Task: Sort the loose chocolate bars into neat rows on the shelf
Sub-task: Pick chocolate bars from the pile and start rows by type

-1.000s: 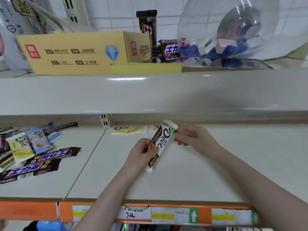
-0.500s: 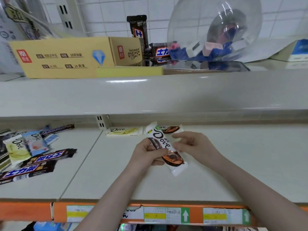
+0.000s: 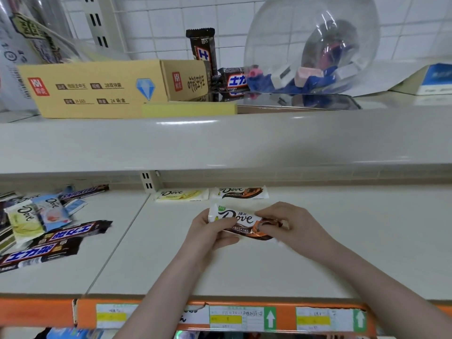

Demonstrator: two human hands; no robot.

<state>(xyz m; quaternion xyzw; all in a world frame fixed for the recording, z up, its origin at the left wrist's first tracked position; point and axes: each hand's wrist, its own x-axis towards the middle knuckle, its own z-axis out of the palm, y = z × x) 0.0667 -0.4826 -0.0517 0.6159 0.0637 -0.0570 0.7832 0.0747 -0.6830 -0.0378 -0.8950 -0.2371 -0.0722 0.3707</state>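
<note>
Both my hands hold one white-and-brown Dove bar (image 3: pixel 238 220) just above the lower shelf (image 3: pixel 342 241). My left hand (image 3: pixel 208 232) grips its left end and my right hand (image 3: pixel 286 222) pinches its right end, so the bar lies nearly level with the logo facing me. Behind it, against the back of the shelf, a yellow Dove bar (image 3: pixel 182 194) and a brown Dove bar (image 3: pixel 241 192) lie side by side. A loose pile of Dove bars (image 3: pixel 27 220) and dark Snickers bars (image 3: pixel 66 236) covers the shelf's left section.
The upper shelf (image 3: pixel 220 140) overhangs the work area. On it stand a yellow cardboard box (image 3: pixel 97 89), more Snickers bars (image 3: pixel 203 51) and a clear plastic dome (image 3: pixel 310 45) over small items. An orange price strip (image 3: pixel 220 316) edges the lower shelf's front.
The held Dove bar has turned from upright on a slant to nearly level. My right hand has moved from its top end onto its right end, and a second brown Dove bar shows behind.
</note>
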